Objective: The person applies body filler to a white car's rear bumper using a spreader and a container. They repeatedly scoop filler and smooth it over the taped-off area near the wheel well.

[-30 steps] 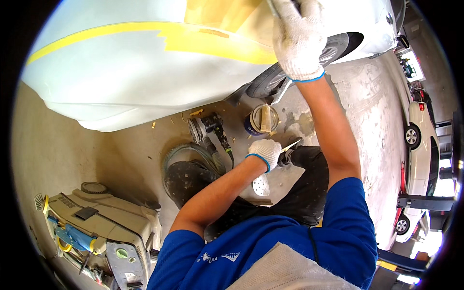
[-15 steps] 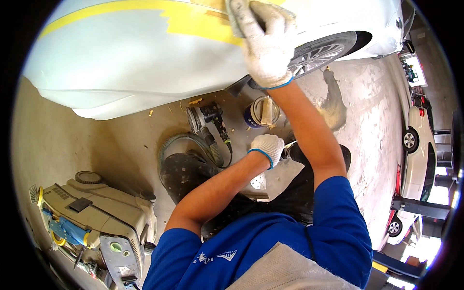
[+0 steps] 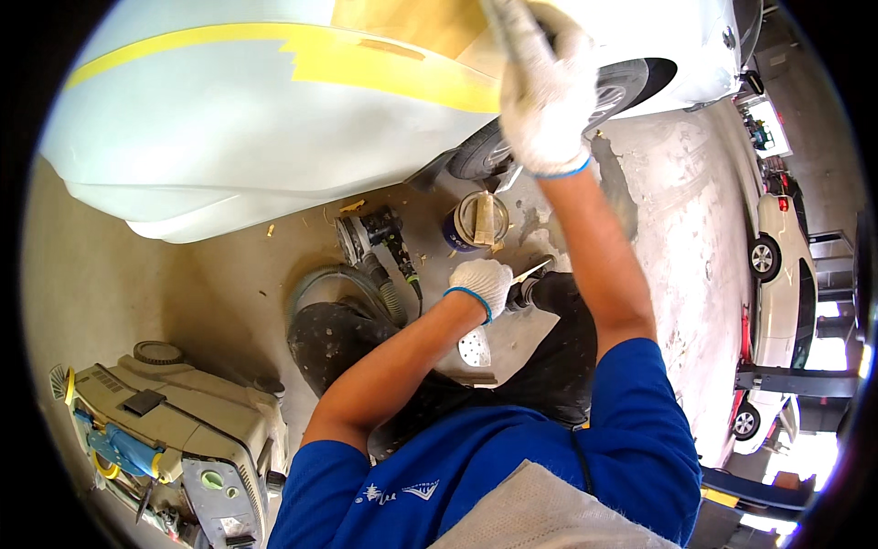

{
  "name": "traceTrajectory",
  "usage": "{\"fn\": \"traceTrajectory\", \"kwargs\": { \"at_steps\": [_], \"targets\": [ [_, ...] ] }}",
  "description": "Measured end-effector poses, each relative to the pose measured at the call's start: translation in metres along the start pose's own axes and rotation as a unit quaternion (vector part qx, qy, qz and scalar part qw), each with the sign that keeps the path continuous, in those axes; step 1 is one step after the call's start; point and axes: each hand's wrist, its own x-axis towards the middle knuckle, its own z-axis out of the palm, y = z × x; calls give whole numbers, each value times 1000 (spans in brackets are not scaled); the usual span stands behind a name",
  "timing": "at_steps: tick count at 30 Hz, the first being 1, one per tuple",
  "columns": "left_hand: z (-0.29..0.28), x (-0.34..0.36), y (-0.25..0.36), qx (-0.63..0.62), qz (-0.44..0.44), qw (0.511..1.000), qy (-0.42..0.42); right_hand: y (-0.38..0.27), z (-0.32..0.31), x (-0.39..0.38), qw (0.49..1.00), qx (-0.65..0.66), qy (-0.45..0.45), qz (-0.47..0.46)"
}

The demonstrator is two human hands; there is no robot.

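Observation:
Yellow masking tape (image 3: 384,78) borders an ochre patch (image 3: 430,23) on the white car panel (image 3: 210,137). My right hand (image 3: 549,96), in a white knit glove, is at the patch's right side, slightly blurred. Its fingers are closed on a flat grey piece (image 3: 498,16), mostly hidden by the glove. My left hand (image 3: 482,282), gloved too, is closed low between my knees. A thin pale blade-like strip (image 3: 533,270) sticks out at its right; the grip is hidden. Beneath that hand shows a white sheet with small holes (image 3: 475,348).
A round can (image 3: 462,229) with a flat tan block (image 3: 485,220) on it stands by the car wheel (image 3: 485,151). Left of it lies a sander (image 3: 370,242) with a grey hose (image 3: 315,274). A beige wheeled machine (image 3: 183,412) stands at left. Another car (image 3: 782,274) is far right.
My right hand has moved right along the panel, exposing more of the ochre patch. The view has shifted slightly; my left hand stays closed and low.

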Motion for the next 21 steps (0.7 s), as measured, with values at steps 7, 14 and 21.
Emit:
{"fn": "traceTrajectory", "kwargs": {
  "at_steps": [7, 14, 21],
  "targets": [
    [5, 6, 4, -3, 4, 1000, -2, 39, 14, 21, 998, -49, 31, -7],
    [7, 7, 1, 6, -5, 1000, -2, 38, 20, 16, 997, -47, 57, -1],
    [5, 4, 1, 1, -4, 1000, 0, 25, 29, 13, 996, -43, 80, -18]
  ]
}}
